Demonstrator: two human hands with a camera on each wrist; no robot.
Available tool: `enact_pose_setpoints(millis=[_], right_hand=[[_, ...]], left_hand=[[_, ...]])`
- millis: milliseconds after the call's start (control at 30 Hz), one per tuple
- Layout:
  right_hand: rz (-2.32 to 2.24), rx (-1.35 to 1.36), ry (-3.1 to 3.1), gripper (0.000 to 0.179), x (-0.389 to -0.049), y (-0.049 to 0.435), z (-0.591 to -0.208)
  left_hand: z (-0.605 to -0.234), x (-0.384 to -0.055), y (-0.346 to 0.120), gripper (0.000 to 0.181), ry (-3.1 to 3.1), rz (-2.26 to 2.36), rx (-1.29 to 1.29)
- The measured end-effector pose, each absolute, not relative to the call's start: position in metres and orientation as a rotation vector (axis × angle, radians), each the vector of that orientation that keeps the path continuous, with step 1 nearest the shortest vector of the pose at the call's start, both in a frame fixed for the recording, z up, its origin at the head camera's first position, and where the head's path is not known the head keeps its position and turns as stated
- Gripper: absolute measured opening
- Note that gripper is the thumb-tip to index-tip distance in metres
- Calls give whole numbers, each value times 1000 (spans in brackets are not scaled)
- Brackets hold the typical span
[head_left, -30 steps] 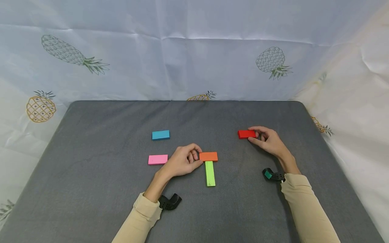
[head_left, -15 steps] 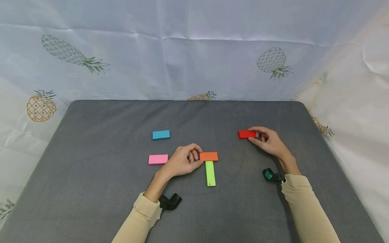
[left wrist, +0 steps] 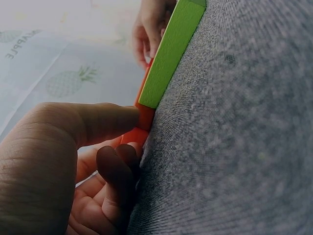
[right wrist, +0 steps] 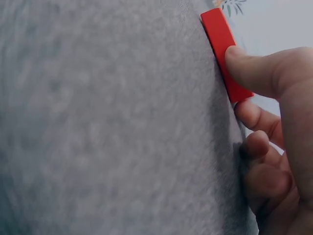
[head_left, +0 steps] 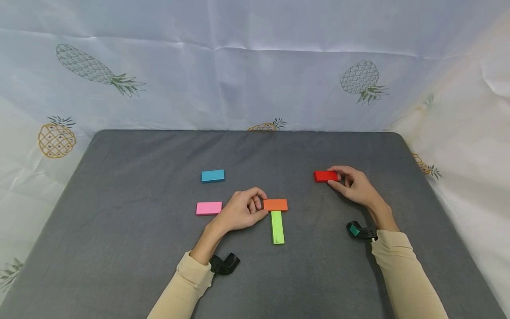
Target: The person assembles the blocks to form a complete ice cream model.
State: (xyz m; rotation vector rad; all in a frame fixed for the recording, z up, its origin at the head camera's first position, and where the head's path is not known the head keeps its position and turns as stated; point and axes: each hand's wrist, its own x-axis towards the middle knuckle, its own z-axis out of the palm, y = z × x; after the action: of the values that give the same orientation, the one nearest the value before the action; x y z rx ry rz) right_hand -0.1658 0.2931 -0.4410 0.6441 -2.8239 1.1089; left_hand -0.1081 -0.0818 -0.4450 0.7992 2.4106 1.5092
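My left hand [head_left: 244, 210] pinches the left end of an orange block [head_left: 276, 204] between thumb and fingers at the table's middle. Just below that block, a lime green block [head_left: 277, 227] lies lengthwise toward me, its far end right at the orange one's near side, like a T. To the right and farther back, my right hand [head_left: 353, 185] grips a red block [head_left: 325, 176] by its right end. In the right wrist view the thumb lies along the red block's [right wrist: 221, 54] side, with the other fingers curled beneath.
A blue block [head_left: 213, 176] lies behind and left of the left hand. A pink block [head_left: 209, 208] sits beside the left hand's back, near the wrist. All lie on a grey cloth-covered table [head_left: 119, 248], with a pineapple-print curtain [head_left: 171, 88] behind it.
The head view has shifted slightly. Both hands keep their hold on the orange and red blocks, and no block has visibly moved on the table.
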Motion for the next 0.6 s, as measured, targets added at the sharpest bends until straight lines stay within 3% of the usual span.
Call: enact_pose_setpoints(millis=[600], right_hand=[[965,635,-2855,31,-163,278,-436]], left_hand=[[-447,-109,-82,21,2411,1508,800]])
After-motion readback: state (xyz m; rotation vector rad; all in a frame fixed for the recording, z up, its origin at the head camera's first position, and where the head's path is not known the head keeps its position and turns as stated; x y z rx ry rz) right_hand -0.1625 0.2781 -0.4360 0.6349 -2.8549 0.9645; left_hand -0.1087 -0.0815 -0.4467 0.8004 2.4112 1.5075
